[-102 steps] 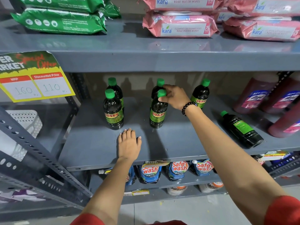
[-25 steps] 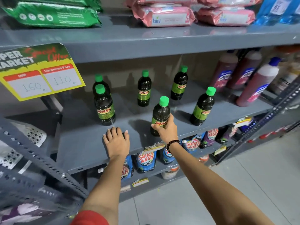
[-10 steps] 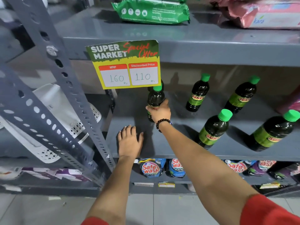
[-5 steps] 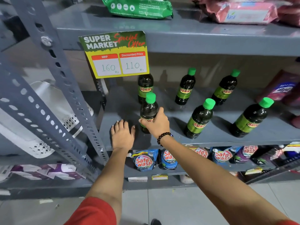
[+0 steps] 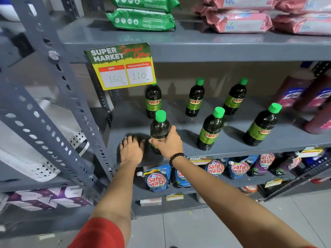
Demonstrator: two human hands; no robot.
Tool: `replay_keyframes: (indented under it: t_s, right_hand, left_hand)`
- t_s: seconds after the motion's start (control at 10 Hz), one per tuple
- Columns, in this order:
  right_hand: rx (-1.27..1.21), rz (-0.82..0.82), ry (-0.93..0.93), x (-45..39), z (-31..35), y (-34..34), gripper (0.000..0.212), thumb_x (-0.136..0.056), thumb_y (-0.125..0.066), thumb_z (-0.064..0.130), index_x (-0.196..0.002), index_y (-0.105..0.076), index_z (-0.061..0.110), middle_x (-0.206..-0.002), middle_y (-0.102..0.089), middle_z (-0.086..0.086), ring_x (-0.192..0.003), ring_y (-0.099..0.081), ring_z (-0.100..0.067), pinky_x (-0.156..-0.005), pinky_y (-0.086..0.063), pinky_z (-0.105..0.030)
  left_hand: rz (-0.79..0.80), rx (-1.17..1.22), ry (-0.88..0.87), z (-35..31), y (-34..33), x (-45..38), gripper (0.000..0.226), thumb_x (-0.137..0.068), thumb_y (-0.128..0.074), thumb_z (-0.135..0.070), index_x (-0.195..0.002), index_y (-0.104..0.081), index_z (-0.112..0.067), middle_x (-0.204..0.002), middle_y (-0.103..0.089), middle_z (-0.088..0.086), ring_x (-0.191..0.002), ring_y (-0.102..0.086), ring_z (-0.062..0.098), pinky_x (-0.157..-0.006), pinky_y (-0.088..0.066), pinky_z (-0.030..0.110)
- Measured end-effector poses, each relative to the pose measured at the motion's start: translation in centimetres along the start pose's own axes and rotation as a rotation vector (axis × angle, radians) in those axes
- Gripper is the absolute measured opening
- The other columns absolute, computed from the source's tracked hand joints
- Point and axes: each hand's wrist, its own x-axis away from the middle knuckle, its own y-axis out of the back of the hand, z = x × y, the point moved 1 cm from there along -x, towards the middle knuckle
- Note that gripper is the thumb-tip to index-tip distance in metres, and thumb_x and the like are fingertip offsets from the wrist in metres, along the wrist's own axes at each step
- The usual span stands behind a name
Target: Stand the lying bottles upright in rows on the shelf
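Several dark green-capped Sunny bottles stand upright on the grey shelf [image 5: 232,140] in two rows. The back row holds three: left [image 5: 153,101], middle [image 5: 194,98] and right [image 5: 236,97]. In the front row stand the middle bottle [image 5: 211,129] and the right bottle [image 5: 261,125]. My right hand [image 5: 169,143] is closed around the lower body of the front left bottle [image 5: 160,127], which stands upright near the shelf's front edge. My left hand [image 5: 131,149] lies flat on the shelf just left of it, fingers apart, holding nothing.
A yellow price sign [image 5: 121,66] hangs from the shelf above and hides the back left bottle's cap. Reddish bottles [image 5: 293,92] fill the shelf's right end. Safe Wash pouches [image 5: 155,179] sit below. A perforated grey upright [image 5: 59,97] slants at the left.
Since 10 s ago the lying bottle on the right is standing in the front row. In the last second my right hand drew the left bottle forward towards the front edge.
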Motion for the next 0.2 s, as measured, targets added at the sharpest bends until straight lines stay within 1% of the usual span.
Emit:
replay_keyframes:
  t_s: [0.1, 0.2]
  right_hand:
    - [-0.037, 0.071, -0.003, 0.58, -0.01, 0.2, 0.073, -0.061, -0.083, 0.029, -0.116, -0.04, 0.011, -0.121, -0.058, -0.011, -0.11, -0.057, -0.028, -0.09, -0.048, -0.035]
    - [-0.004, 0.117, 0.0, 1.25, -0.6, 0.66, 0.086, -0.063, -0.083, 0.022, -0.131, -0.031, 0.01, -0.131, -0.05, -0.013, -0.119, -0.051, -0.029, -0.099, -0.045, -0.039]
  left_hand:
    - [-0.034, 0.04, 0.004, -0.05, 0.1, 0.53, 0.045, -0.097, -0.036, -0.032, -0.128, -0.042, -0.001, -0.141, -0.041, 0.021, -0.135, -0.031, 0.036, -0.114, -0.025, 0.048]
    - [-0.1, 0.087, 0.01, -0.19, 0.02, 1.31, 0.043, -0.096, -0.038, -0.028, -0.127, -0.044, 0.002, -0.14, -0.043, 0.023, -0.134, -0.034, 0.037, -0.113, -0.027, 0.048]
